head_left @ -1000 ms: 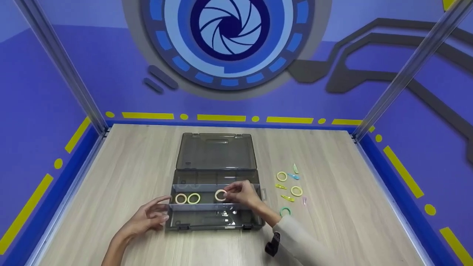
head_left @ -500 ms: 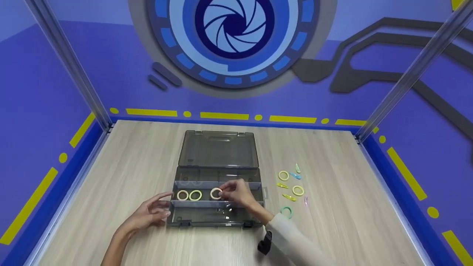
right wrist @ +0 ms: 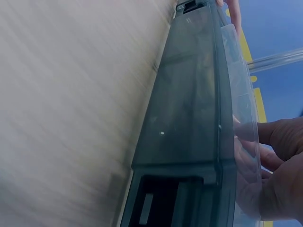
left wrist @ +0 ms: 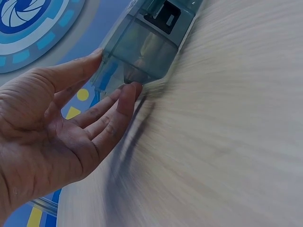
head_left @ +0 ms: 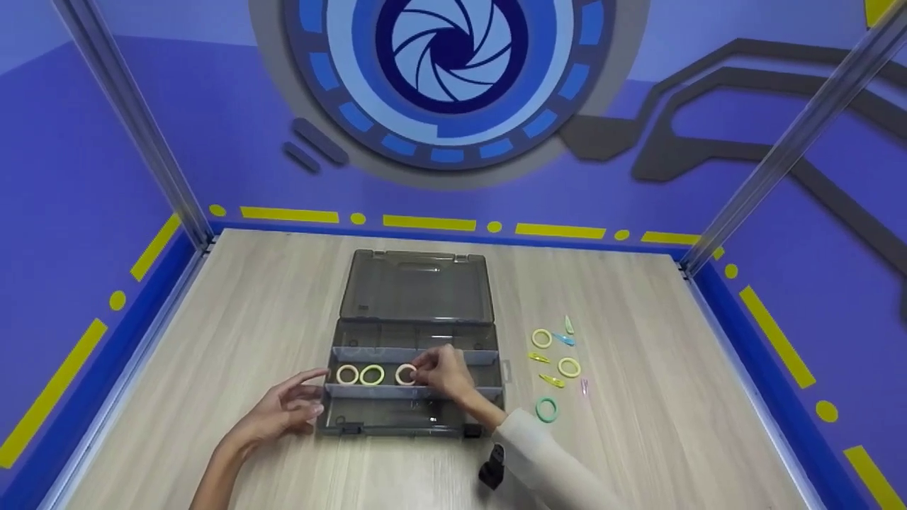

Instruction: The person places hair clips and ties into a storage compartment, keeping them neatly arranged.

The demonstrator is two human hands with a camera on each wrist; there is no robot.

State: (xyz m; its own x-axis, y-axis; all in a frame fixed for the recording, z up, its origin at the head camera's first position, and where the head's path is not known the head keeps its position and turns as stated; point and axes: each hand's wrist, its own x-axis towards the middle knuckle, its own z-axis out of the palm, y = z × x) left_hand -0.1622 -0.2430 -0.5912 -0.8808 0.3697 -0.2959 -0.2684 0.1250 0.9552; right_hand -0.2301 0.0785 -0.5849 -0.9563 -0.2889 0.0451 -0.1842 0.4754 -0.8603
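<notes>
A smoky see-through compartment box (head_left: 382,430) stands on the table with its lid (head_left: 417,287) laid back. In its middle row, my right hand (head_left: 445,372) pinches a pale pink hair tie (head_left: 398,375) between thumb and fingers. To the left of it, in the same row, lie a peach hair tie (head_left: 339,375) and a yellow hair tie (head_left: 363,380). My left hand (head_left: 273,418) rests its fairly straight fingertips against the box's left end; the left wrist view shows them at the box corner (left wrist: 156,56). In the right wrist view, the box wall partly covers the right fingers (right wrist: 279,142).
Right of the box lie two yellow hair ties (head_left: 569,358), a green hair tie (head_left: 546,399) and several hair clips (head_left: 552,381) in yellow, blue, green and pink. Patterned blue walls (head_left: 439,191) border the wooden table (head_left: 659,425).
My right hand has moved left along the middle row with the pale pink hair tie, closer to the other two. The left hand stays at the box's left end.
</notes>
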